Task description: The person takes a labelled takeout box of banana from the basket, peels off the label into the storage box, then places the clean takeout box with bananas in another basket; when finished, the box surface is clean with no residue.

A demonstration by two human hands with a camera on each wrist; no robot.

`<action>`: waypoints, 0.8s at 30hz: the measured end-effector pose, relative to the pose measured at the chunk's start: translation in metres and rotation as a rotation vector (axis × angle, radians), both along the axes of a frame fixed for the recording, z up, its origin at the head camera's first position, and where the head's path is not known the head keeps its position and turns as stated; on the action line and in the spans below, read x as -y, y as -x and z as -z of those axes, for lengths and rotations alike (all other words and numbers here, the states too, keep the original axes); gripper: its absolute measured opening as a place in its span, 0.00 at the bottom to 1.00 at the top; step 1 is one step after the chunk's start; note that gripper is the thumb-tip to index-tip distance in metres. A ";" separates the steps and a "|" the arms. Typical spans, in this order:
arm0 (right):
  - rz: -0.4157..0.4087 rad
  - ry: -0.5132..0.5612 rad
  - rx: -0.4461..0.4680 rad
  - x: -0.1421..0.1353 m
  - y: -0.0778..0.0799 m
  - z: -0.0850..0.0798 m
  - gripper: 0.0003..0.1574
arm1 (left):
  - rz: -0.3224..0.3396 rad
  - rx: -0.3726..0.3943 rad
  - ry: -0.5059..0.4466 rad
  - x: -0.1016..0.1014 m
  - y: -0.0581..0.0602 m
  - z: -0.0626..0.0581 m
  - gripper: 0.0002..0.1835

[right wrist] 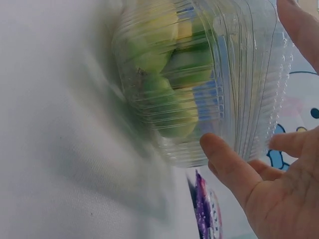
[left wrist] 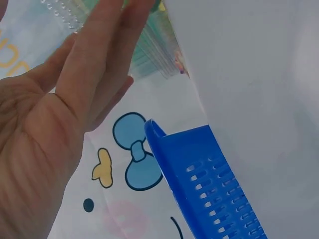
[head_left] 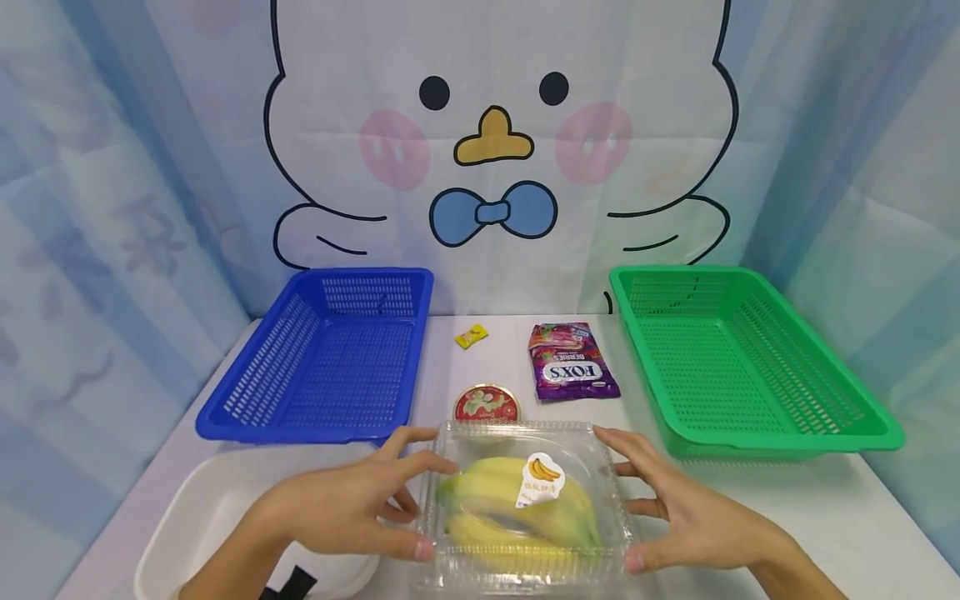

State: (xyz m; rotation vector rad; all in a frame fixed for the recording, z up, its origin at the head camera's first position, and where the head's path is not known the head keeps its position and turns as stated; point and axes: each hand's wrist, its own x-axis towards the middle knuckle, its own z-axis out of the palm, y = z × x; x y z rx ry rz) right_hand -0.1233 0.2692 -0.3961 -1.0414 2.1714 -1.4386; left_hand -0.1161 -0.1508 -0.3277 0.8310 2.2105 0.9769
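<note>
A clear plastic clamshell box of bananas with a white banana sticker on its lid is at the front centre. My left hand holds its left side, thumb at the near corner and fingers on the lid's edge. On the right side, my right hand grips with its index finger at the far corner and thumb near the front. The right wrist view shows these fingers spread along the box's rim, with greenish banana ends inside. Whether the box's bottom touches the table is unclear.
A blue basket stands back left, a green basket back right. Left of the box lies a white tub, partly under my left arm. Beyond the box are a red round tin, a yellow wrapped candy and a purple Fox's bag.
</note>
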 end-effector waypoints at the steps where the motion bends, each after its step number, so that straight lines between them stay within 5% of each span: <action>1: 0.001 -0.004 -0.003 0.000 0.000 0.001 0.72 | -0.001 0.000 0.004 0.000 0.000 0.001 0.35; 15: 0.013 -0.055 -0.060 0.003 -0.001 0.002 0.76 | -0.037 -0.160 0.145 -0.002 0.003 0.004 0.40; 24: 0.012 -0.104 -0.089 0.002 0.000 0.002 0.78 | -0.072 -0.169 0.197 -0.006 0.002 0.002 0.42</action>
